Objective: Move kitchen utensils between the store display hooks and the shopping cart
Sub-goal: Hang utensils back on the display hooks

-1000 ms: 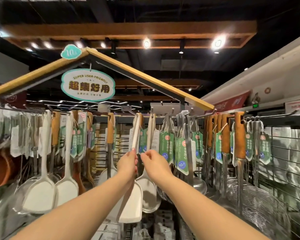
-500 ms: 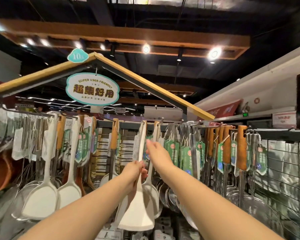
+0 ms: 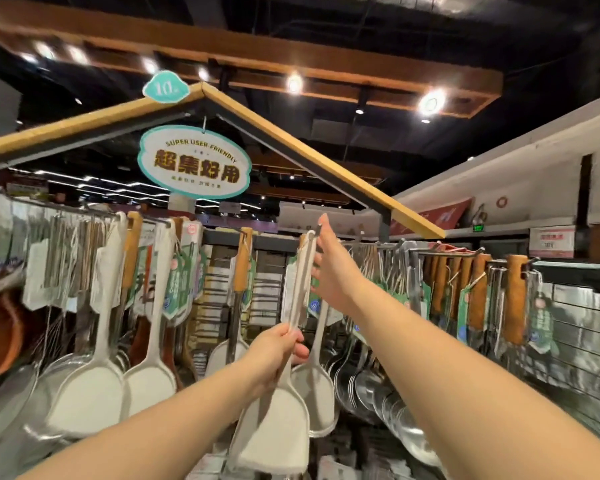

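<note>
A white spatula (image 3: 274, 427) hangs in front of the display rail (image 3: 278, 239), its long pale handle reaching up to the hooks. My left hand (image 3: 278, 351) grips the lower part of that handle, just above the blade. At the handle's top end my right hand (image 3: 329, 268) is raised, fingers pinched on the tip at hook height. Whether the tip is on a hook is hidden by my fingers. The shopping cart is out of view.
More white spatulas (image 3: 149, 375) hang to the left, wooden-handled utensils (image 3: 515, 299) and steel ladles (image 3: 388, 403) to the right. A roof-shaped wooden frame (image 3: 291, 147) with an oval sign (image 3: 194, 164) tops the display. A wire grid panel (image 3: 589, 348) stands at far right.
My right hand rose from mid-handle to the top of the spatula by the hooks. My left hand slid lower on the handle. The view tilted upward.
</note>
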The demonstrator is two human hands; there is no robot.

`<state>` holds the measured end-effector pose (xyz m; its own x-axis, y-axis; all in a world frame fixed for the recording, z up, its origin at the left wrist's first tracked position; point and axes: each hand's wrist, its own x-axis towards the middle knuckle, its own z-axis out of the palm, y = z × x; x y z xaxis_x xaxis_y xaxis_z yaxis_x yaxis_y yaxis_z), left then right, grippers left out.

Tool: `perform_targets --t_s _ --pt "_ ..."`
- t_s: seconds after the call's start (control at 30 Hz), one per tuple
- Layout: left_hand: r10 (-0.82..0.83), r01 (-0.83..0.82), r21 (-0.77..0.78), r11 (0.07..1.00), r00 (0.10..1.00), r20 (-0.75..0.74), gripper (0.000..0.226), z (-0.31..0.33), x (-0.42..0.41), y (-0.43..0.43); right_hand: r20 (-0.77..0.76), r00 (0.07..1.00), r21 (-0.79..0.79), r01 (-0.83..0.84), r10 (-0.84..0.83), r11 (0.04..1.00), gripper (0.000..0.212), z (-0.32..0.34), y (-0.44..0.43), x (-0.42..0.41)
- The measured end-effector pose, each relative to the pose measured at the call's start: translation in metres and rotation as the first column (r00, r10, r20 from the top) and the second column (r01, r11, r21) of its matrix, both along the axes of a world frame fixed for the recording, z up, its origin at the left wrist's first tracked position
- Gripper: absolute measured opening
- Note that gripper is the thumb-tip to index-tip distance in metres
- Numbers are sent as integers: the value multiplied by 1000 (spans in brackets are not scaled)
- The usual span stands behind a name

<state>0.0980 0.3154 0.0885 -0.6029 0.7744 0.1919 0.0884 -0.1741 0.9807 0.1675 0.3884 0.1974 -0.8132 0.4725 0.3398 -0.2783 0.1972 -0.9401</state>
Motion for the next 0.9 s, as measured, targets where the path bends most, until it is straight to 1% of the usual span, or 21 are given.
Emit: perform_targets --t_s 0.07,0.2,0.3,0.33,0.4,0.47,0.53,0.6,0.7,0.77,0.83,0.9 --pt "-43 43 -7 999 999 1 23 4 6 -7 -28 1000 22 -2 3 1000 114 0 -2 4" --pt "-86 86 -8 996 996 3 20 6 15 -15 -48 998 12 -51 52 999 107 0 -6 18" --pt "-51 50 -11 999 994 -92 19 3 18 -21 -24 1000 29 -19 20 999 105 2 -9 24" --pt "-25 22 -19 1000 989 -144 19 1 19 -23 -17 1000 33 12 -11 999 100 4 -12 25" --pt "27 -30 -9 1000 972 -234 19 -2 21 -28 -25 998 28 66 -65 997 80 8 -17 29" --pt "62 -57 24 998 958 -279 18 -3 24 -34 -47 994 27 103 -102 994 60 10 -21 31" --pt "78 -70 35 997 943 -322 17 -4 28 -40 -59 987 41 155 -152 987 46 13 -27 34" --pt "79 -77 21 997 928 -364 17 -5 32 -45 -59 977 45 206 -203 978 43 16 -31 36" --pt "66 -62 25 998 932 -355 16 -4 39 -53 -63 963 48 266 -263 963 38 22 -38 41" --pt "80 -72 36 997 920 -384 17 0 45 -61 -75 952 60 303 -298 951 34 26 -43 44" --pt "102 -86 57 995 904 -415 20 5 51 -71 -77 947 49 317 -313 947 31 30 -50 47" --pt "128 -107 72 992 888 -443 22 9 55 -81 -85 952 14 296 -294 955 27 33 -57 52"
